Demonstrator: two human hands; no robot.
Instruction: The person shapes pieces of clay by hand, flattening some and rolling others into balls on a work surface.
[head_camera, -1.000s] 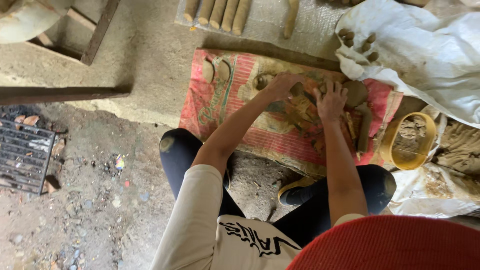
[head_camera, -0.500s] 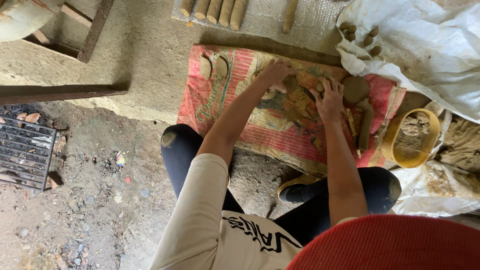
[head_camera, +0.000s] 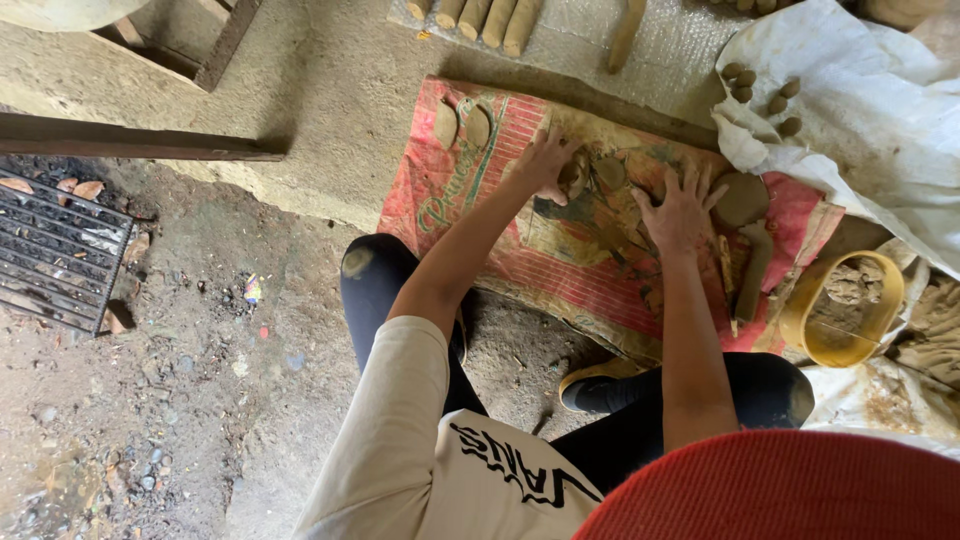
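Two bare hands work on a red and tan printed woven sack spread flat over a grey concrete ledge. Nearest: red cap brim at bottom edge, cream shirt sleeve, black-clad knees, yellow-soled shoe on the dirt floor. Near left, a dark metal grate lies on the dirt.

Right hand is pressed palm down, fingers spread wide, on the sack; nothing gripped. Just right of it lies a flat round brown clay disc, fingertips about touching its edge. Just nearer than the disc lie a brown clay strip and a thin stick. Left hand sits farther and to the left, fingers curled loosely around a small brown clay lump near the sack's middle; cannot tell if it pinches it firmly.

Right of the sack stands a yellow plastic bowl with clay. Far left on the sack are two oval clay pieces. Farther, on the ledge, is a row of clay rolls. Far right, a white plastic sheet carries several small clay balls.
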